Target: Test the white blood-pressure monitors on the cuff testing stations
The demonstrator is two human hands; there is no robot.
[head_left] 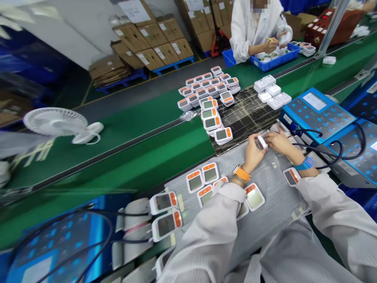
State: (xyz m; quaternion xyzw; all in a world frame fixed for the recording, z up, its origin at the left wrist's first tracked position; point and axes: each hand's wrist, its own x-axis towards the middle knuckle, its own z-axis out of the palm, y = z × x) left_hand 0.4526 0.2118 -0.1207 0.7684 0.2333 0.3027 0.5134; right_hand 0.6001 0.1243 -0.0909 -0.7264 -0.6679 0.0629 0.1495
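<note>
Left hand (pixel 252 154) pinches small white part (pixel 262 142), narrow grip; right hand (pixel 279 143) just beside it, grip hard to tell.

White wall (pixel 67 35) behind; cardboard cartons (pixel 153 43) stacked on blue pallets (pixel 173 67), red pallet jack (pixel 219 39) further back. Green conveyor belts (pixel 118 125) cross the room; white desk fan (pixel 55 124) sits on one.
</note>
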